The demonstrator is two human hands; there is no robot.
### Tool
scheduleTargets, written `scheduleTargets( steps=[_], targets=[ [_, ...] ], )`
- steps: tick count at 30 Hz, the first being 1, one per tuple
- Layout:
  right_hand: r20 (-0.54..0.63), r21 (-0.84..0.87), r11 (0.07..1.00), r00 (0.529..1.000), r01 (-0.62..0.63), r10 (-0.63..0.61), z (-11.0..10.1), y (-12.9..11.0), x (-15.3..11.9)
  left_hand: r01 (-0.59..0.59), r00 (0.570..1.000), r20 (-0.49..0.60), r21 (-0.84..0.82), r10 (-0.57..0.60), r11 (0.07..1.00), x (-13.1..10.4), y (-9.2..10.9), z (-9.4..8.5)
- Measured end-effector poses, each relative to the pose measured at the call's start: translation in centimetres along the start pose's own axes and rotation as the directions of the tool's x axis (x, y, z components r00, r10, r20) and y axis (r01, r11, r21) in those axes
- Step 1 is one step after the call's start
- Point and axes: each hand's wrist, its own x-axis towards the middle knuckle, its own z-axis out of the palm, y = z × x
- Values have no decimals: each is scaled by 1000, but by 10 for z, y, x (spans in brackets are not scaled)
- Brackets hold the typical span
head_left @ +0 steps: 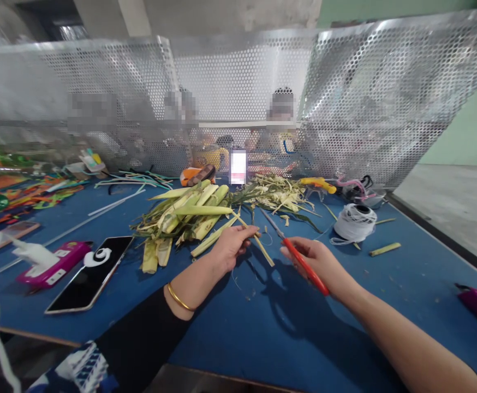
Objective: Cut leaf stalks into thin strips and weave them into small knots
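My left hand point(232, 245), with a gold bangle on its wrist, pinches a thin yellow-green plant strip point(265, 252) over the blue table point(230, 333). My right hand point(316, 259) holds red-handled scissors point(306, 266), whose blades point up and left, to the right of the strip. A pile of green stalks and husks point(189, 213) lies beyond and to the left of my left hand. Behind both hands sits a heap of pale shredded trimmings point(277, 192). A spool of white string point(355, 222) stands to the right.
On the left lie a phone point(89, 275), a magenta power strip point(56, 265) with a white cable, and colourful strips point(37, 191). A yellow-handled tool point(318, 184) lies behind. A perforated metal screen point(238, 82) borders the back, with people beyond it.
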Motion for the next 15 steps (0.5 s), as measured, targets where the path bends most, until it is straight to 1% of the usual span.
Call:
scheduleTargets(
  steps=[1, 3, 6, 8, 10, 12, 15],
  targets=[
    [-16, 1, 1000, 1000, 16, -16, -4, 1, 1, -5, 999, 36, 13, 5, 1000, 0, 1, -1],
    [7, 2, 999, 999, 50, -50, -13, 0, 2, -11, 994, 108, 37, 7, 999, -1, 5, -3],
    [117, -28, 994, 987, 110, -106, -26, -6, 0, -17, 984, 180, 69, 5, 997, -2, 9, -6],
    [193, -81, 990, 976, 117, -100, -32, -10, -3, -20, 984, 176, 77, 6, 997, -2, 10, -6],
    [244, -137, 984, 967, 112, -76, -35, -12, -4, -7, 989, 150, 81, -5, 997, -2, 10, -6],
    [276, -173, 978, 959, 119, -68, -36, -11, -3, 2, 989, 145, 90, -16, 996, -3, 10, -6],
    [311, -192, 973, 948, 132, -68, -37, -8, -2, -8, 986, 168, 112, -11, 994, -5, 10, -4]
  ],
)
